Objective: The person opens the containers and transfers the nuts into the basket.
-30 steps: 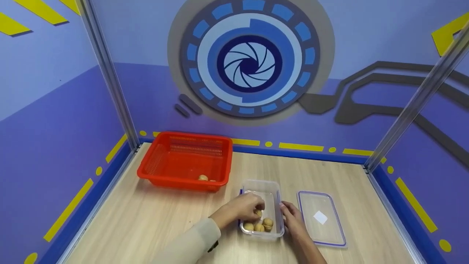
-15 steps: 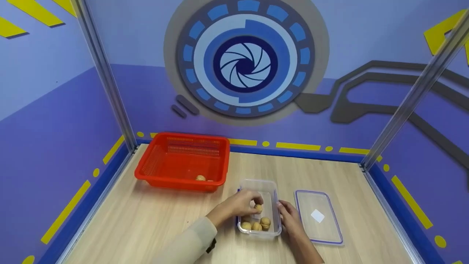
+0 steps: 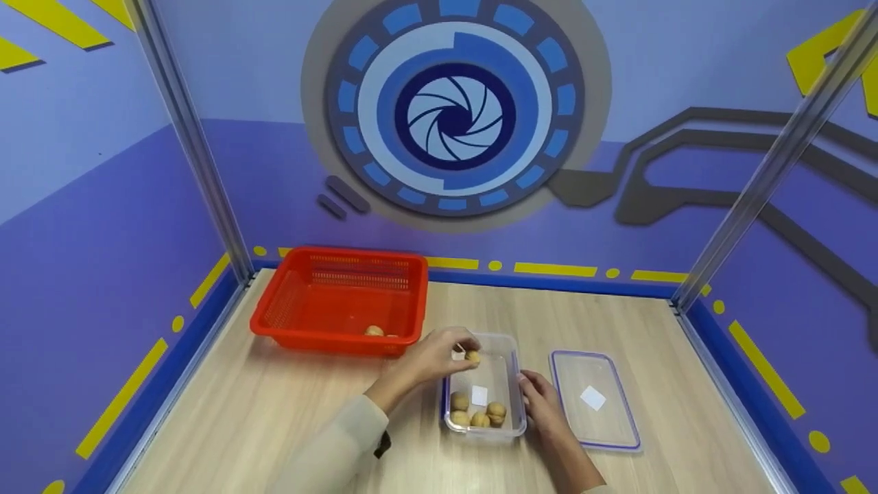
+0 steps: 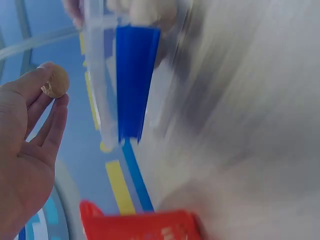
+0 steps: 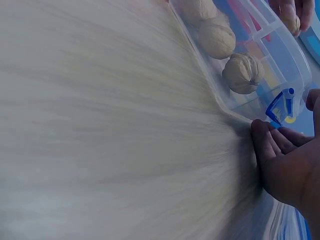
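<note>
Head view shows the left hand [image 3: 432, 357] pinching a walnut [image 3: 472, 356] in its fingertips above the far end of the clear box [image 3: 509, 343], while the right hand [image 3: 542, 405] presses loosely curled fingers against the box's right wall. Light, hard and round, the walnut could roll free, so a fingertip pinch across its middle looks safest.

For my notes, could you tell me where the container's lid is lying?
In the head view, the clear lid lies flat on the table, right of the walnut container, just beyond the right hand.
</note>
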Available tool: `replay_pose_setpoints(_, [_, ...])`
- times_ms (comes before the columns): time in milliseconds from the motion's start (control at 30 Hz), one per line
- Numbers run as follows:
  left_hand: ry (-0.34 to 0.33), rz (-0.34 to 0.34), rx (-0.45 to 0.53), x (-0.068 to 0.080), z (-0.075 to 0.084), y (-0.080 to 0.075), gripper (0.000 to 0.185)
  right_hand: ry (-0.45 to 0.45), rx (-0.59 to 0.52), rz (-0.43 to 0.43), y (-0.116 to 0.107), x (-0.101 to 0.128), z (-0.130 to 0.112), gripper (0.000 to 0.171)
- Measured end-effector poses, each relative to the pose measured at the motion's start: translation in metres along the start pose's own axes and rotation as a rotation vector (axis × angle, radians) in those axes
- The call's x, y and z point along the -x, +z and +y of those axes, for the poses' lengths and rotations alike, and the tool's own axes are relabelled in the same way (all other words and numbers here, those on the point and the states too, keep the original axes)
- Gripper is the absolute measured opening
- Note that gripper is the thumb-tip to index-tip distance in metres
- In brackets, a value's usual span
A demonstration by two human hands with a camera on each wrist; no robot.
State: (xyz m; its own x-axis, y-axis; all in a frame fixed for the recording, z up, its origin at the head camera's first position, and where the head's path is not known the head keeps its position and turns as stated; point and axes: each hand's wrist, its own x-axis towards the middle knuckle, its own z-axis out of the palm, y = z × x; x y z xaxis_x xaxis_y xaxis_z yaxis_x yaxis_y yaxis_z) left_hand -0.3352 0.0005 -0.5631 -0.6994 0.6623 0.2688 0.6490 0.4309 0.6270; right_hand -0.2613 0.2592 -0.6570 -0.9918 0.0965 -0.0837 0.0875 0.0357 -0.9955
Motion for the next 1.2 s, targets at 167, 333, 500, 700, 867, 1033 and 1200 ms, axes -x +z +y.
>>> replay_pose_setpoints(167, [-0.001, 0.135, 0.026, 0.008, -0.015, -0.023, 0.026, -0.012, 0.007, 0.006, 0.0, -0.001, -0.001, 0.053])
replay_pose_setpoints(333, [-0.018, 0.253, 0.045, 0.018, -0.029, -0.044, 0.03, -0.009, 0.0, 0.004, 0.001, -0.001, -0.003, 0.054])
replay_pose_setpoints(500, [-0.1, 0.35, 0.019, 0.027, -0.044, -0.058, 0.03, -0.022, -0.012, 0.004, 0.002, 0.0, -0.004, 0.053])
replay_pose_setpoints(700, [-0.171, 0.495, 0.01, 0.037, -0.061, -0.064, 0.031, -0.023, 0.002, -0.005, 0.001, 0.001, -0.003, 0.055])
replay_pose_setpoints(867, [-0.201, 0.542, 0.035, 0.043, -0.073, -0.066, 0.031, -0.015, 0.012, 0.005, 0.001, 0.003, -0.001, 0.056])
replay_pose_setpoints(1033, [-0.257, 0.513, 0.06, 0.044, -0.081, -0.067, 0.03, -0.004, 0.018, 0.013, 0.0, 0.003, 0.0, 0.057])
replay_pose_setpoints(1200, [-0.279, 0.483, 0.069, 0.04, -0.083, -0.07, 0.032, 0.005, 0.025, 0.003, -0.002, 0.003, 0.0, 0.058])
